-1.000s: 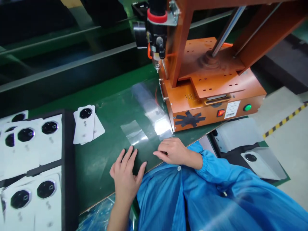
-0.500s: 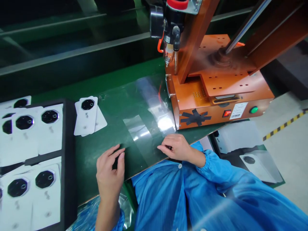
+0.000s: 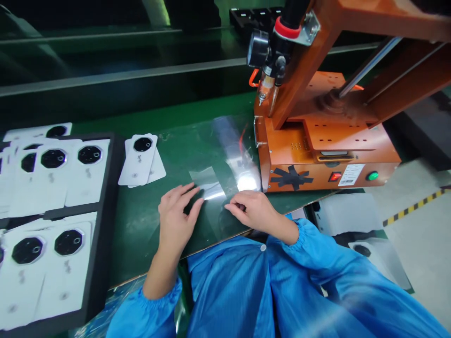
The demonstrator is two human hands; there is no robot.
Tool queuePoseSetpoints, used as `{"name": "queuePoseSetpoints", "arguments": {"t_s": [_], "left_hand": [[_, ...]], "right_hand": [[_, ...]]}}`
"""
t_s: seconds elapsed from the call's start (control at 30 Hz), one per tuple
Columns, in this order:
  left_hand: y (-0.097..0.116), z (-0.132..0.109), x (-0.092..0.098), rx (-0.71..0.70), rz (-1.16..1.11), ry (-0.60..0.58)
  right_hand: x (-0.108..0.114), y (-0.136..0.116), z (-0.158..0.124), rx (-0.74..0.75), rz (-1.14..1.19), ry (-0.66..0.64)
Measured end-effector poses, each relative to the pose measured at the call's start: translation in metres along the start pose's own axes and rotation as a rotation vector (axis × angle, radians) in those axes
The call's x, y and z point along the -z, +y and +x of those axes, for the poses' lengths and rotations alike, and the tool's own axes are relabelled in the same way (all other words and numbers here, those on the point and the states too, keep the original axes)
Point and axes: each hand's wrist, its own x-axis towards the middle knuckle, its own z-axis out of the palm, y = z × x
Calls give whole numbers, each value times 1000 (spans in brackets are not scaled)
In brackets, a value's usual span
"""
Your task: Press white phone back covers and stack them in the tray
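Observation:
A clear plastic film lies on the green table mat, its surface catching the light. At its left edge is my left hand, open, with thumb and fingers apart; I cannot tell whether the fingertips touch the film. My right hand is closed just right of the film, thumb against curled fingers; whatever it may hold is hidden. Behind it, a larger glossy clear sheet lies beside the orange machine. Two white phone back covers with black camera areas overlap on the mat, beyond my left hand.
An orange press with a red switch and a green button stands at the right. A black tray of several white phone back covers fills the left side. Below the table edge at the right are more covers and translucent sheets.
My left hand has moved right and away from me, up to the clear film. My right hand stays closed near the film's right side. The camera view has shifted slightly.

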Motion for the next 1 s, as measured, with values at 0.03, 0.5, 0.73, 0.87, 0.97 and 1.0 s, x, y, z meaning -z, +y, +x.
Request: {"name": "queuePoseSetpoints", "arguments": {"t_s": [0.03,0.5,0.73,0.87,0.97,1.0], "left_hand": [[-1,3,-4,4,36,-17],[-2,6,-18,36,7,29],[8,6,-7,-31,122,-180],[12,10,5,-61,89,-289],[17,21,13,-49,60,-353],[19,27,15,-48,62,-371]], "right_hand": [[-1,-1,9,28,-32,17],[-21,-2,63,468,-512,-80],[-12,-4,45,531,-539,-10],[-5,-5,2,400,-423,142],[-4,-2,-28,246,-163,361],[-5,-1,-34,203,-86,418]]}}
